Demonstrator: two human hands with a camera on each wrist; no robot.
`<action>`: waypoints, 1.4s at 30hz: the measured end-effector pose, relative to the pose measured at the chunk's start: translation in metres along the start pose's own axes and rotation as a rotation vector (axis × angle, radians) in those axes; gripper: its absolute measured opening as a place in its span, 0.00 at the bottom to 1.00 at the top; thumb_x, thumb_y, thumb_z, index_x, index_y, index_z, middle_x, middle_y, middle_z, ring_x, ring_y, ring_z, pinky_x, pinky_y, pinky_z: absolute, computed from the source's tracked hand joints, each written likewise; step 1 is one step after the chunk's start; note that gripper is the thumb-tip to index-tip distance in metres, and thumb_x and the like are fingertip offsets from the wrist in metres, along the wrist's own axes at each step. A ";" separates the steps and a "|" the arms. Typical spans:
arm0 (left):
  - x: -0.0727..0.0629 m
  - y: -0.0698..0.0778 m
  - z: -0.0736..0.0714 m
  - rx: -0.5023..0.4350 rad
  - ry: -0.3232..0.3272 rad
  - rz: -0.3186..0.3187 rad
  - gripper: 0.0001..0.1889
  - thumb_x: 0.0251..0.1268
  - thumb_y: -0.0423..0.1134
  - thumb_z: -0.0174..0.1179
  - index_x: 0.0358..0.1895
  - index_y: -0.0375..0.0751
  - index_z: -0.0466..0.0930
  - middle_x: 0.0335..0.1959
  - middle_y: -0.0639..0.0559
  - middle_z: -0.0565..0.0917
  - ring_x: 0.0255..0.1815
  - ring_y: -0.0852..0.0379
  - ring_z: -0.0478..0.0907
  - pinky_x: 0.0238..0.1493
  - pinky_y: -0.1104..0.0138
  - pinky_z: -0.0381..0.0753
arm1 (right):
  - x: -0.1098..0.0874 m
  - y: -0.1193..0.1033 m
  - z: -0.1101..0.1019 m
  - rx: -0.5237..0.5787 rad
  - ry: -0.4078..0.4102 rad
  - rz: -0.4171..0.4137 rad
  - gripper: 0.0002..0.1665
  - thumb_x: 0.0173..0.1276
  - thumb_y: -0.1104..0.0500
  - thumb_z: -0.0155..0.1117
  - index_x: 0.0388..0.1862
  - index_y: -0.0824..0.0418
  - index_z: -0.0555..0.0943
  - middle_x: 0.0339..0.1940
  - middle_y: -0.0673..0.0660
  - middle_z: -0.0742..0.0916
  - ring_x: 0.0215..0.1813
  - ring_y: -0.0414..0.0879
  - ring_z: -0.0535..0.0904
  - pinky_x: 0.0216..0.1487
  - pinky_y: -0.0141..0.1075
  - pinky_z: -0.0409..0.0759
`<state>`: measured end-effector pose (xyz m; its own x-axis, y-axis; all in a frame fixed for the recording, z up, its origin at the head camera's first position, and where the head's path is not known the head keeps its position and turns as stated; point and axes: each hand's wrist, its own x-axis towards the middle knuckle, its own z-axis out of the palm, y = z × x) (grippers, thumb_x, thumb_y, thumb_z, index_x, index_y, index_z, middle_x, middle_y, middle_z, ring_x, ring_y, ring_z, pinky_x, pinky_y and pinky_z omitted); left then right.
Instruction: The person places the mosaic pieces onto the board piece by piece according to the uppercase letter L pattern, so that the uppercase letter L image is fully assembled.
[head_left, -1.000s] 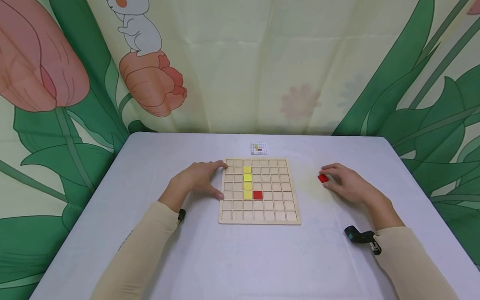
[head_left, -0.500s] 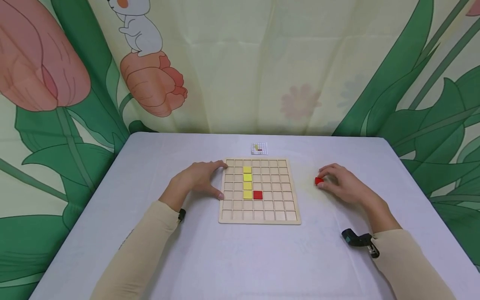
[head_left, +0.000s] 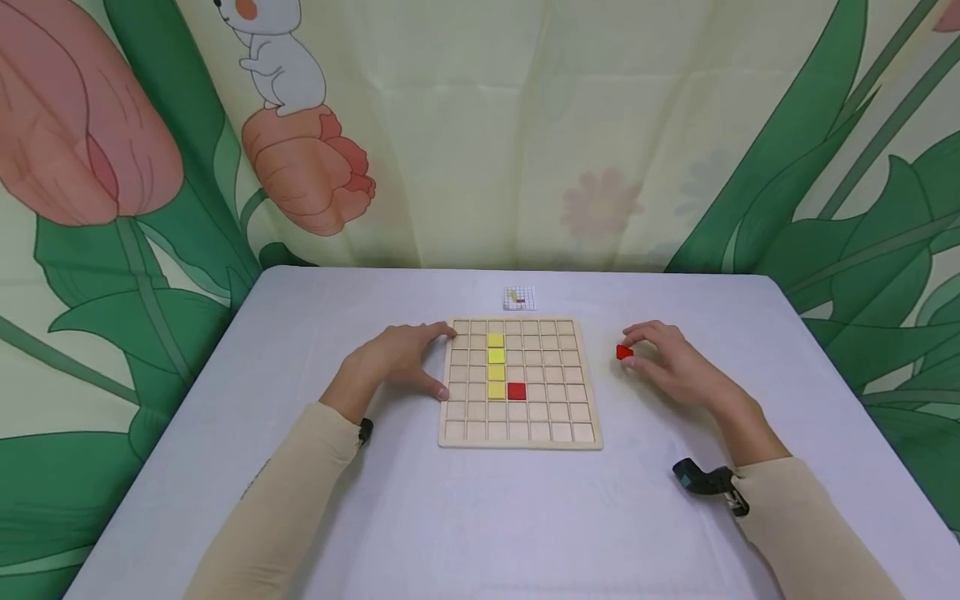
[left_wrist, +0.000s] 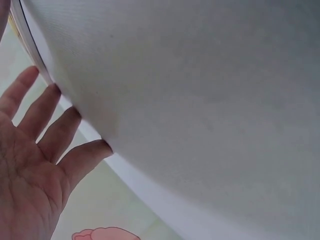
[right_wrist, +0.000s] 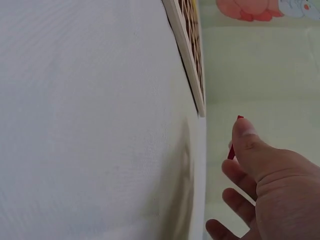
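A wooden grid board (head_left: 538, 432) lies flat in the middle of the table in the head view. Several yellow square tiles (head_left: 496, 356) fill a vertical run of its cells, and one red tile (head_left: 517, 391) sits to the right of the lowest. My left hand (head_left: 397, 360) touches the board's left edge, thumb and forefinger spread along it. To the right of the board, my right hand (head_left: 670, 367) pinches a second red tile (head_left: 624, 352) between thumb and fingers. In the right wrist view the thumb covers most of that tile (right_wrist: 231, 152).
Behind the board lies a small card (head_left: 519, 298) printed with a coloured grid pattern. A white cloth covers the table (head_left: 525, 525). A printed curtain (head_left: 480, 150) hangs along the table's far edge. Black wrist devices (head_left: 705, 478) sit at both cuffs.
My right hand has shifted left toward the board, carrying the red tile, which has turned in its fingers. My left hand stays at the board's edge.
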<state>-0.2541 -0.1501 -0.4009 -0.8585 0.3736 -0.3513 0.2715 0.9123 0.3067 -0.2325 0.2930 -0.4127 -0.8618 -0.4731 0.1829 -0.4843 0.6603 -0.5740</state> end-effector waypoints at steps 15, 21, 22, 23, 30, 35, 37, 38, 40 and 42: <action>0.003 -0.004 -0.001 -0.007 0.013 0.016 0.56 0.39 0.67 0.80 0.76 0.63 0.63 0.75 0.48 0.71 0.73 0.43 0.70 0.72 0.45 0.69 | 0.017 -0.014 0.015 0.082 -0.005 0.031 0.12 0.72 0.60 0.69 0.51 0.58 0.80 0.65 0.63 0.79 0.70 0.62 0.68 0.68 0.62 0.66; 0.001 -0.004 -0.002 -0.008 0.001 0.003 0.56 0.39 0.66 0.81 0.76 0.63 0.62 0.76 0.47 0.71 0.74 0.43 0.70 0.73 0.45 0.68 | 0.026 -0.024 0.024 0.115 -0.011 0.004 0.12 0.72 0.60 0.69 0.52 0.56 0.80 0.65 0.64 0.79 0.70 0.61 0.68 0.69 0.63 0.65; 0.001 -0.004 -0.001 -0.012 -0.001 0.002 0.56 0.39 0.67 0.81 0.76 0.63 0.62 0.76 0.47 0.70 0.74 0.43 0.69 0.73 0.45 0.68 | 0.027 -0.025 0.025 0.115 -0.011 0.001 0.13 0.72 0.60 0.69 0.53 0.56 0.80 0.65 0.63 0.79 0.70 0.61 0.68 0.69 0.62 0.66; 0.001 -0.004 -0.001 -0.018 -0.002 0.004 0.56 0.39 0.66 0.81 0.77 0.63 0.62 0.76 0.47 0.70 0.74 0.43 0.69 0.73 0.45 0.68 | 0.028 -0.027 0.026 0.115 -0.009 -0.004 0.13 0.72 0.61 0.69 0.53 0.56 0.80 0.65 0.63 0.79 0.70 0.61 0.69 0.69 0.62 0.66; 0.003 -0.002 0.000 -0.017 0.011 0.007 0.56 0.39 0.66 0.81 0.77 0.64 0.62 0.77 0.49 0.70 0.75 0.44 0.68 0.72 0.45 0.69 | 0.035 -0.037 0.031 0.122 -0.004 -0.031 0.14 0.72 0.61 0.69 0.54 0.56 0.80 0.65 0.62 0.79 0.71 0.60 0.68 0.69 0.63 0.67; 0.003 -0.001 -0.002 -0.020 -0.005 0.007 0.56 0.40 0.66 0.81 0.77 0.64 0.62 0.77 0.48 0.69 0.74 0.43 0.69 0.73 0.45 0.69 | 0.038 -0.044 0.035 0.132 -0.004 -0.025 0.14 0.72 0.61 0.69 0.54 0.54 0.80 0.65 0.61 0.78 0.71 0.59 0.69 0.70 0.62 0.67; 0.003 -0.001 -0.002 -0.017 -0.007 0.007 0.56 0.41 0.66 0.81 0.77 0.63 0.61 0.77 0.48 0.69 0.75 0.43 0.68 0.73 0.45 0.68 | 0.039 -0.046 0.036 0.145 0.004 -0.038 0.14 0.72 0.61 0.69 0.54 0.54 0.80 0.65 0.62 0.78 0.71 0.59 0.69 0.70 0.62 0.67; 0.003 -0.002 -0.002 -0.013 -0.007 0.006 0.56 0.40 0.66 0.80 0.77 0.63 0.61 0.77 0.48 0.69 0.75 0.43 0.68 0.73 0.45 0.68 | 0.040 -0.047 0.036 0.151 0.007 -0.047 0.14 0.72 0.61 0.69 0.54 0.55 0.80 0.65 0.63 0.78 0.71 0.59 0.69 0.70 0.62 0.67; 0.004 -0.003 -0.001 -0.008 -0.007 0.001 0.56 0.40 0.66 0.80 0.77 0.63 0.61 0.78 0.48 0.68 0.75 0.43 0.68 0.73 0.45 0.68 | 0.041 -0.050 0.038 0.156 0.008 -0.061 0.14 0.72 0.61 0.70 0.54 0.54 0.81 0.65 0.62 0.78 0.71 0.58 0.70 0.70 0.61 0.67; 0.004 -0.005 0.000 -0.007 -0.009 -0.002 0.56 0.40 0.67 0.80 0.77 0.64 0.61 0.78 0.48 0.68 0.75 0.43 0.68 0.73 0.45 0.68 | 0.042 -0.052 0.039 0.157 0.007 -0.071 0.14 0.72 0.61 0.70 0.54 0.54 0.81 0.65 0.62 0.78 0.70 0.58 0.70 0.70 0.61 0.67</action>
<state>-0.2586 -0.1531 -0.4040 -0.8549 0.3734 -0.3601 0.2667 0.9118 0.3121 -0.2381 0.2164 -0.4064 -0.8275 -0.5110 0.2328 -0.5151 0.5257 -0.6770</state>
